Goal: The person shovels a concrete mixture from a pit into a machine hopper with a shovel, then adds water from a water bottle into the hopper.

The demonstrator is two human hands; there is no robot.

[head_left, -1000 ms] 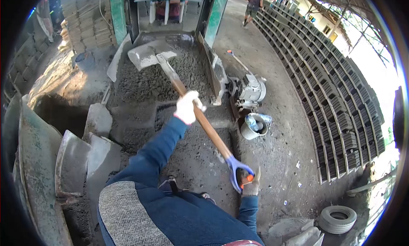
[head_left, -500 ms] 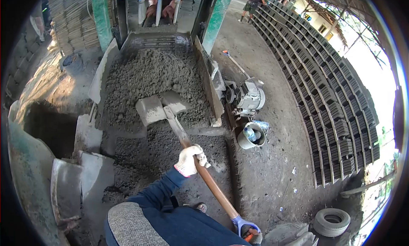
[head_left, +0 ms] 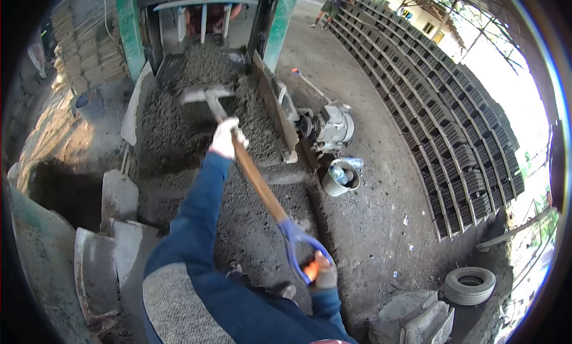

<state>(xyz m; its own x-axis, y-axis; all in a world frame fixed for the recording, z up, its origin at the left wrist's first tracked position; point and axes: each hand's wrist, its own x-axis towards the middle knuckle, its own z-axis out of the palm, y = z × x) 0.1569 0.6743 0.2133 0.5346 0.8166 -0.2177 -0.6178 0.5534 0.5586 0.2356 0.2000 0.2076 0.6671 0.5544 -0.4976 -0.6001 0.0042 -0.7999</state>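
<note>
A shovel with a wooden shaft point(head_left: 265, 192) and a purple D-shaped handle point(head_left: 292, 237) reaches diagonally forward from my body. My left hand point(head_left: 225, 138), in a whitish glove, is closed around the shaft close to the blade. On the grip of the D-handle, my right hand point(head_left: 325, 274) is closed, with orange showing at the grip. The grey blade point(head_left: 208, 95) lies against a heap of damp, dark, crumbly mix point(head_left: 161, 117) in a sloped metal trough. Part of the blade is blurred. A mound of the mix point(head_left: 205, 64) stands beyond it, at the machine opening.
Green machine posts point(head_left: 281, 34) frame the trough, with a person point(head_left: 205, 22) partly visible behind bars. Right of the trough are an electric motor point(head_left: 333, 128) and a bucket with bottles point(head_left: 341, 178). Farther right stand block racks point(head_left: 429, 117), another person point(head_left: 333, 3) and a tyre point(head_left: 469, 285).
The shovel and both my hands have moved forward, pushing the blade farther up the trough. Mix is now mounded at the machine opening. The co-worker's hands behind the bars have shifted.
</note>
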